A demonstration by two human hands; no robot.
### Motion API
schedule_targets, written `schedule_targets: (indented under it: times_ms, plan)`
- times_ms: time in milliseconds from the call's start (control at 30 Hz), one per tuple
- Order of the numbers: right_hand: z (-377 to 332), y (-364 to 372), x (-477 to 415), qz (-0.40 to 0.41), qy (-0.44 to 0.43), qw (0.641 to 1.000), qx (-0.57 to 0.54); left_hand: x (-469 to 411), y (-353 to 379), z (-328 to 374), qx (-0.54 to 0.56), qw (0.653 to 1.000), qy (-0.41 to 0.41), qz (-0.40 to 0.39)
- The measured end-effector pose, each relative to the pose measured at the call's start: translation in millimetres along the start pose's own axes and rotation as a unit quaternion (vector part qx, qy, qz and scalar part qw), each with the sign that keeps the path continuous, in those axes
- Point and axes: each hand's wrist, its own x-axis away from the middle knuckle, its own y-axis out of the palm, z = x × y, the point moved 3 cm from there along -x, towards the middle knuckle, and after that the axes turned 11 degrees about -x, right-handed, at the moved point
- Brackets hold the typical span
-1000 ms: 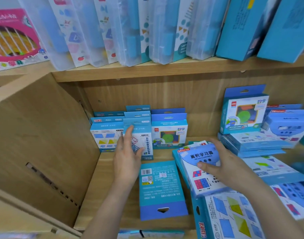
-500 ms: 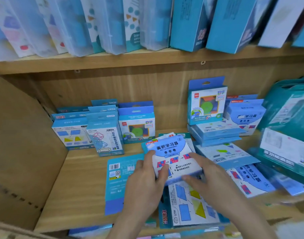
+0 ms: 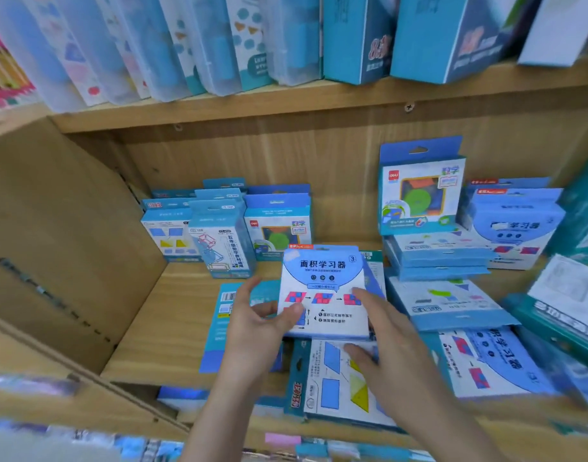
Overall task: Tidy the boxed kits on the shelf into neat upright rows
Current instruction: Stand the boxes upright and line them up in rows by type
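Note:
A blue-and-white boxed kit (image 3: 326, 281) with red and blue squares on its face is lifted above the shelf board (image 3: 172, 315), tilted up toward me. My left hand (image 3: 257, 325) pinches its left edge with the thumb on the front. My right hand (image 3: 385, 335) holds its right side, fingers along the edge and underneath. Upright kits (image 3: 219, 228) stand in a row at the back left. Below my hands a kit with parallelograms (image 3: 339, 381) lies flat. A blue kit (image 3: 219, 328) lies face down to the left.
On the right, flat kits are stacked (image 3: 439, 258) with an upright kit (image 3: 422, 191) on top, and more kits (image 3: 485, 358) lie loose. A teal box (image 3: 572, 315) leans at far right. A wooden side panel (image 3: 59, 241) bounds the left. The upper shelf (image 3: 286, 105) holds tall boxes.
My left hand left the upright row at the back and joined my right hand on the kit. The kit rose from the pile and now faces me squarely.

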Motion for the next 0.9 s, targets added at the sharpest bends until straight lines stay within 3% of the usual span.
schedule_targets:
  times_ms: [133, 233, 333, 400, 533, 733, 800, 900]
  plan:
    - [-3, -6, 0, -0.032, -0.014, 0.992, -0.121, 15, -2, 1, 0.039, 0.998, 0.042, 0.022]
    - [-12, -25, -11, 0.022, -0.013, 0.966, -0.258, 23, 2, 8, 0.058, 0.995, 0.083, 0.017]
    - [-18, -51, -32, 0.065, -0.024, 0.951, -0.303, 29, 11, 17, 0.060, 0.991, 0.119, -0.018]
    - [-21, -65, -44, 0.040, -0.024, 0.943, -0.329, 32, 16, 24, 0.061, 0.989, 0.132, -0.037]
    - [-32, -88, -56, -0.021, -0.044, 0.960, -0.277, 30, 21, 36, 0.046, 0.987, 0.152, -0.035]
    - [-37, -114, -82, -0.019, -0.072, 0.983, -0.170, 8, 34, 51, 0.001, 0.981, 0.192, -0.030]
    - [-40, -121, -91, 0.001, -0.080, 0.988, -0.133, -6, 39, 51, -0.065, 0.974, 0.216, -0.013]
    - [-45, -130, -106, 0.065, -0.103, 0.991, -0.063, -18, 51, 46, -0.253, 0.934, 0.250, -0.020]
